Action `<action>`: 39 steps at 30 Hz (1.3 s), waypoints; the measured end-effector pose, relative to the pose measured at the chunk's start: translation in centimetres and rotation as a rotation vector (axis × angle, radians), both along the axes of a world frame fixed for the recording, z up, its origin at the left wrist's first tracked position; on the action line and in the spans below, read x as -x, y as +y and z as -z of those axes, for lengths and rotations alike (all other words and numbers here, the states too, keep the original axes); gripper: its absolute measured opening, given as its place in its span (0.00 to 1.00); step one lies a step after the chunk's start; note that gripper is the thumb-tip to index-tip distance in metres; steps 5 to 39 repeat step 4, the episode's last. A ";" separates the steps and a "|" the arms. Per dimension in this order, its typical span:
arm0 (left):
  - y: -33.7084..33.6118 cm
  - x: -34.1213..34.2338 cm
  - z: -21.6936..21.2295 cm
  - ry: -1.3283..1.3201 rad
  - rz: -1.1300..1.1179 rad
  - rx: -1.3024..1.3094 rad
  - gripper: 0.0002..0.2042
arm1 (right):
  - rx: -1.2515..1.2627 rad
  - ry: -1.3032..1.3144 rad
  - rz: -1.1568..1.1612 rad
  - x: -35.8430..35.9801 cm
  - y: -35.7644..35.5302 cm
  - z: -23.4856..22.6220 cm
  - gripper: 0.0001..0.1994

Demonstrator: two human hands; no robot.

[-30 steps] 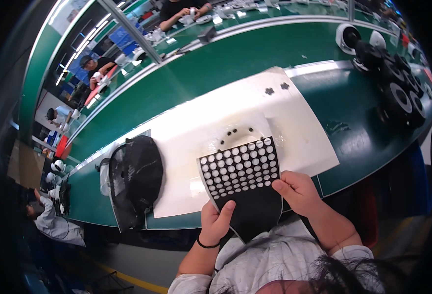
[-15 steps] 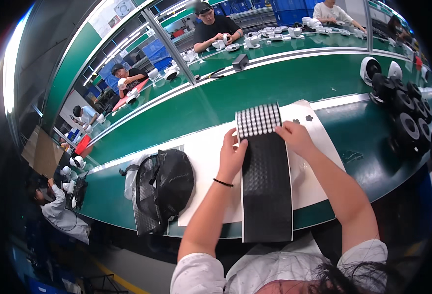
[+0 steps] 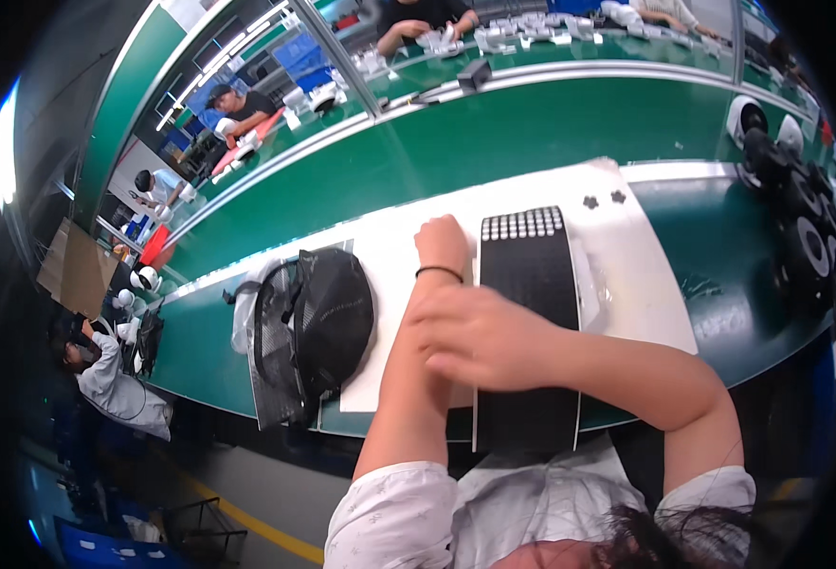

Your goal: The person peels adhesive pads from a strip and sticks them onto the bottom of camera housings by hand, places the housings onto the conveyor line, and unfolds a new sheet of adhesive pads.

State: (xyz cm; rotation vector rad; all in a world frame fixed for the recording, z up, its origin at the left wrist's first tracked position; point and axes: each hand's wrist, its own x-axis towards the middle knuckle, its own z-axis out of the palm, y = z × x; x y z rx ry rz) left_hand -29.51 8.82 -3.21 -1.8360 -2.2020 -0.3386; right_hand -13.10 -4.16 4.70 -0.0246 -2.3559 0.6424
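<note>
A long black textured strip (image 3: 530, 275) lies lengthwise on a white board (image 3: 394, 247), its far end covered with rows of small white round pads (image 3: 522, 224). My left hand (image 3: 443, 244), a dark band at its wrist, is curled into a fist over the board, left of the strip. Nothing shows in it. My right hand (image 3: 484, 337) crosses above the strip and lies against my left forearm, fingers loosely apart and holding nothing. It hides part of the strip's middle. The strip's near end hangs past the table edge.
Left of the board sits a black mesh bag (image 3: 333, 318) with clear plastic beside it. Clear wrap (image 3: 589, 284) lies right of the strip, near two small dark flower-shaped pieces (image 3: 604, 200). Black and white round parts (image 3: 802, 199) are piled far right. Other people work across the bench.
Both hands have let go of the strip's far end. My left hand has moved left and closed; my right hand has come back across to my left forearm. The view has shifted.
</note>
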 end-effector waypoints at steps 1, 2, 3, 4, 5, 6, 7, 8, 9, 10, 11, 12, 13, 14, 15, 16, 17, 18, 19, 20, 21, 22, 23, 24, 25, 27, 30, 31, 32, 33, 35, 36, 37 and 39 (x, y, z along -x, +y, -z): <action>0.3 -0.7 0.1 0.019 -0.058 0.009 0.09 | -0.026 -0.055 -0.106 1.0 -0.9 -0.2 0.13; 0.8 -1.6 -0.2 0.042 -0.110 0.011 0.10 | -0.003 -0.152 -0.194 1.5 -1.5 -0.1 0.14; 1.1 -2.0 -0.7 -0.003 -0.119 0.114 0.09 | 0.020 -0.249 -0.283 1.9 -2.4 0.4 0.15; 1.3 -2.6 -1.0 -0.017 -0.146 0.200 0.10 | 0.034 -0.245 -0.285 1.8 -2.1 0.7 0.15; 1.3 -2.6 -1.0 -0.017 -0.146 0.200 0.10 | 0.034 -0.245 -0.285 1.8 -2.1 0.7 0.15; 1.3 -2.6 -1.0 -0.017 -0.146 0.200 0.10 | 0.034 -0.245 -0.285 1.8 -2.1 0.7 0.15; 1.3 -2.6 -1.0 -0.017 -0.146 0.200 0.10 | 0.034 -0.245 -0.285 1.8 -2.1 0.7 0.15; 1.3 -2.6 -1.0 -0.017 -0.146 0.200 0.10 | 0.034 -0.245 -0.285 1.8 -2.1 0.7 0.15; 1.3 -2.6 -1.0 -0.017 -0.146 0.200 0.10 | 0.034 -0.245 -0.285 1.8 -2.1 0.7 0.15; 1.3 -2.6 -1.0 -0.017 -0.146 0.200 0.10 | 0.034 -0.245 -0.285 1.8 -2.1 0.7 0.15; 1.3 -2.6 -1.0 -0.017 -0.146 0.200 0.10 | 0.034 -0.245 -0.285 1.8 -2.1 0.7 0.15; 1.3 -2.6 -1.0 -0.017 -0.146 0.200 0.10 | 0.034 -0.245 -0.285 1.8 -2.1 0.7 0.15; 1.3 -2.6 -1.0 -0.017 -0.146 0.200 0.10 | 0.034 -0.245 -0.285 1.8 -2.1 0.7 0.15; 1.3 -2.6 -1.0 -0.017 -0.146 0.200 0.10 | 0.034 -0.245 -0.285 1.8 -2.1 0.7 0.15; 1.3 -2.6 -1.0 -0.017 -0.146 0.200 0.10 | 0.034 -0.245 -0.285 1.8 -2.1 0.7 0.15; 1.3 -2.6 -1.0 -0.017 -0.146 0.200 0.10 | 0.034 -0.245 -0.285 1.8 -2.1 0.7 0.15; 1.3 -2.6 -1.0 -0.017 -0.146 0.200 0.10 | 0.034 -0.245 -0.285 1.8 -2.1 0.7 0.15; 1.3 -2.6 -1.0 -0.017 -0.146 0.200 0.10 | 0.034 -0.245 -0.285 1.8 -2.1 0.7 0.15; 1.3 -2.6 -1.0 -0.017 -0.146 0.200 0.10 | 0.034 -0.245 -0.285 1.8 -2.1 0.7 0.15; 1.3 -2.6 -1.0 -0.017 -0.146 0.200 0.10 | 0.034 -0.245 -0.285 1.8 -2.1 0.7 0.15; 1.3 -2.6 -1.0 -0.017 -0.146 0.200 0.10 | 0.034 -0.245 -0.285 1.8 -2.1 0.7 0.15; 1.3 -2.6 -1.0 -0.017 -0.146 0.200 0.10 | 0.034 -0.245 -0.285 1.8 -2.1 0.7 0.15; 1.3 -2.6 -1.0 -0.017 -0.146 0.200 0.10 | 0.034 -0.245 -0.285 1.8 -2.1 0.7 0.15; 1.3 -2.6 -1.0 -0.017 -0.146 0.200 0.10 | 0.034 -0.245 -0.285 1.8 -2.1 0.7 0.15; 1.3 -2.6 -1.0 -0.017 -0.146 0.200 0.10 | 0.034 -0.245 -0.285 1.8 -2.1 0.7 0.15; 1.3 -2.6 -1.0 -0.017 -0.146 0.200 0.10 | 0.034 -0.245 -0.285 1.8 -2.1 0.7 0.15; 1.3 -2.6 -1.0 -0.017 -0.146 0.200 0.10 | 0.034 -0.245 -0.285 1.8 -2.1 0.7 0.15; 1.3 -2.6 -1.0 -0.017 -0.146 0.200 0.10 | 0.034 -0.245 -0.285 1.8 -2.1 0.7 0.15; 1.3 -2.6 -1.0 -0.017 -0.146 0.200 0.10 | 0.034 -0.245 -0.285 1.8 -2.1 0.7 0.15; 1.3 -2.6 -1.0 -0.017 -0.146 0.200 0.10 | 0.034 -0.245 -0.285 1.8 -2.1 0.7 0.15; 1.3 -2.6 -1.0 -0.017 -0.146 0.200 0.10 | 0.034 -0.245 -0.285 1.8 -2.1 0.7 0.15; 1.3 -2.6 -1.0 -0.017 -0.146 0.200 0.10 | 0.034 -0.245 -0.285 1.8 -2.1 0.7 0.15; 1.3 -2.6 -1.0 -0.017 -0.146 0.200 0.10 | 0.034 -0.245 -0.285 1.8 -2.1 0.7 0.15; 1.3 -2.6 -1.0 -0.017 -0.146 0.200 0.10 | 0.034 -0.245 -0.285 1.8 -2.1 0.7 0.15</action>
